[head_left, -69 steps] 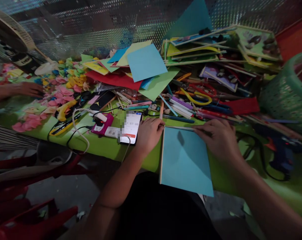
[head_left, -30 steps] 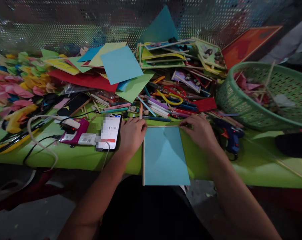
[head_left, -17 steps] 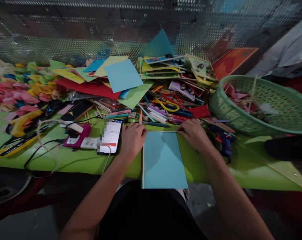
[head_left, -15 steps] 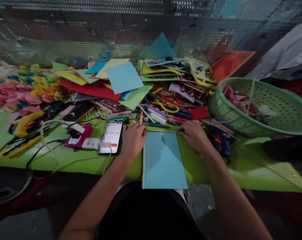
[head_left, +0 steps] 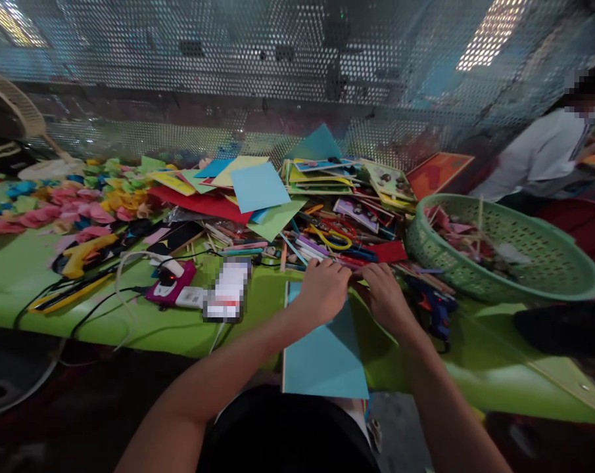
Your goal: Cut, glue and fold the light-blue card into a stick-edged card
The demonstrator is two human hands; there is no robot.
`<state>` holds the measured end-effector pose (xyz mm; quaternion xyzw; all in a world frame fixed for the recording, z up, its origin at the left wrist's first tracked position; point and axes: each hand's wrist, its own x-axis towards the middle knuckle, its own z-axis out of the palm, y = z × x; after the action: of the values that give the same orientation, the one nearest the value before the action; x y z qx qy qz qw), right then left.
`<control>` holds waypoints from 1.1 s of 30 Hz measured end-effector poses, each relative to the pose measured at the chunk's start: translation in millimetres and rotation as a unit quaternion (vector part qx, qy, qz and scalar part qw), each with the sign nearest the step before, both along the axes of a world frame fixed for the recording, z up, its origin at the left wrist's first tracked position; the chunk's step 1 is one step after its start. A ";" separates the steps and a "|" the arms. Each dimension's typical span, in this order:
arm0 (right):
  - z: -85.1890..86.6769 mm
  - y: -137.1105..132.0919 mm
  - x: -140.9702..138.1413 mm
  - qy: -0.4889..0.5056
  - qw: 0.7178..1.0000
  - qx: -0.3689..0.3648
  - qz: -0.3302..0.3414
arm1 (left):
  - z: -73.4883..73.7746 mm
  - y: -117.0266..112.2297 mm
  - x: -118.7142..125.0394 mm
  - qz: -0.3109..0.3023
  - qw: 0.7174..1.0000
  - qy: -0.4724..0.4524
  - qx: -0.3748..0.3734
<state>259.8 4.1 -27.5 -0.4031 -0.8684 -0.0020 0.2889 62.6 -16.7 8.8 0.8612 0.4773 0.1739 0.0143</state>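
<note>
A blue sheet of card (head_left: 321, 361) lies on the green tabletop in front of me, with a pale thin strip along its left edge. My left hand (head_left: 325, 289) reaches across the card's upper part, fingers closed and bent down. Close beside it, past the card's top right corner, my right hand (head_left: 383, 295) is closed in a pinch. The fingertips of both hands nearly meet. A thin wooden stick seen between them a moment ago is now mostly hidden by the fingers.
Pens, scissors (head_left: 331, 238) and stacked coloured cards (head_left: 260, 187) lie behind my hands. To the right are a blue glue gun (head_left: 438, 309) and a green basket (head_left: 504, 279). A phone (head_left: 228, 289), purple power adapter (head_left: 171, 286) and yellow glue gun (head_left: 87, 255) lie left. A person in white (head_left: 538, 154) is far right.
My left hand has moved right across the card's top, close to my right hand. Earlier the hands were apart, with the thin stick stretched between them along the top edge. The view has tilted up.
</note>
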 end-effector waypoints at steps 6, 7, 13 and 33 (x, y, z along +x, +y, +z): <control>1.6 1.2 1.4 0.014 1.000 0.012 0.003 | -8.1 12.4 -1.7 -0.001 1.000 -0.013 -0.005; 1.6 0.6 0.1 0.014 1.000 0.008 0.005 | -9.5 12.4 -3.6 -0.004 1.000 -0.017 -0.009; 1.1 -3.2 -7.0 0.015 1.000 -0.021 0.001 | -11.7 11.7 -11.7 -0.017 0.997 -0.063 -0.032; 7.4 47.5 -14.5 -0.099 0.986 -0.090 -0.095 | 14.6 59.1 -83.9 0.129 0.790 -0.598 -0.027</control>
<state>245.3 51.6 -20.1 -0.5061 -0.8470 0.0085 0.1624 -21.2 42.3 23.4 0.5149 0.4841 0.6417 0.2979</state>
